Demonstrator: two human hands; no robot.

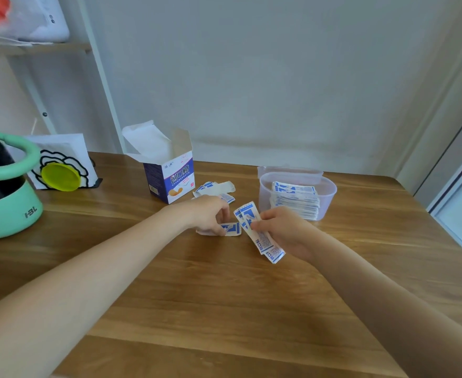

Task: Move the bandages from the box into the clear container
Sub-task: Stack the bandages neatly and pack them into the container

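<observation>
I am at a wooden table (224,309) with warm brown planks and a visible grain, pushed against a plain pale wall, with a white shelf frame rising at the left and a door frame at the right edge. My left hand (206,214) rests on the tabletop with its fingers curled down, pinching one flat wrapped bandage (231,229) that lies against the wood. My right hand (281,231) grips a small fan of bandages (259,236), thin paper strips printed in blue and white, tilted up off the table. Behind my left hand stands the cardboard bandage box (171,178), purple and white, its top flaps open, and just to its right a few loose bandages (216,190) lie scattered on the wood. Behind my right hand sits the clear container (329,196), an oval tub of frosted plastic, with a neat stack of bandages (295,200) inside and its lid (289,171) leaning behind it. At the far left sits a mint-green rounded appliance (8,211) with a dark interior, and beside it a white holder (60,162) with a black flower outline and a yellow-green disc (60,177).
</observation>
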